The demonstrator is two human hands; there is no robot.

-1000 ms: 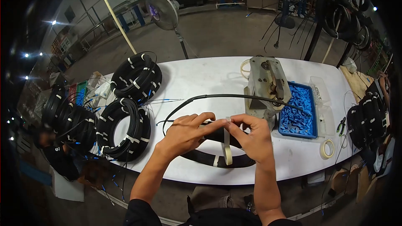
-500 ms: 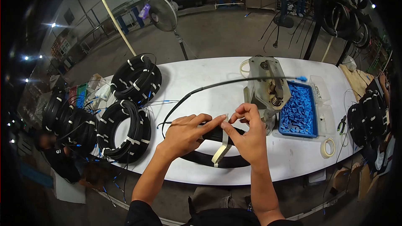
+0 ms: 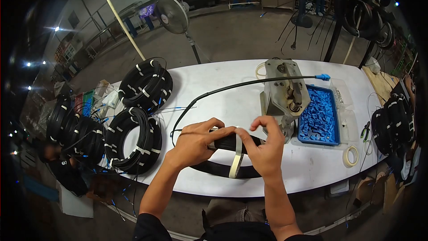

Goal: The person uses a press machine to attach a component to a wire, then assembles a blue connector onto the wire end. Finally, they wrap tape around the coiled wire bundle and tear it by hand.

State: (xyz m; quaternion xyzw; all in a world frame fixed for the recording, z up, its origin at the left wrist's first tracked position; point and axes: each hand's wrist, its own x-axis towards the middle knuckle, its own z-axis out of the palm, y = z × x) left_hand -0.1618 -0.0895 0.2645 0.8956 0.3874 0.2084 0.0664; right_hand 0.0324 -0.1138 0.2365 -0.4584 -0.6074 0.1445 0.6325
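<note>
A black cable coil (image 3: pixel 250 171) lies on the table's near side in front of me. My left hand (image 3: pixel 195 145) is closed around its upper left part, with the index finger stretched along the top. A pale strip of masking tape (image 3: pixel 236 164) runs across the coil and down its front. The thumb of my right hand (image 3: pixel 266 149) presses the strip's upper end against the coil, close to my left fingertip. My right index finger is bent and raised above the thumb. One cable end arcs up and right from the coil to a blue connector (image 3: pixel 323 77).
A metal hand press (image 3: pixel 287 91) stands beyond my right hand, beside a blue tray (image 3: pixel 318 143) of small blue parts. A tape roll (image 3: pixel 350 156) and pliers (image 3: pixel 364 132) lie farther right. Taped cable coils (image 3: pixel 145 85) are at left; a person (image 3: pixel 67 176) is beyond them.
My right fingers have opened from a pinch, and the thumb now lies on the tape's upper end. The strip hangs straighter over the coil. My left hand keeps its hold.
</note>
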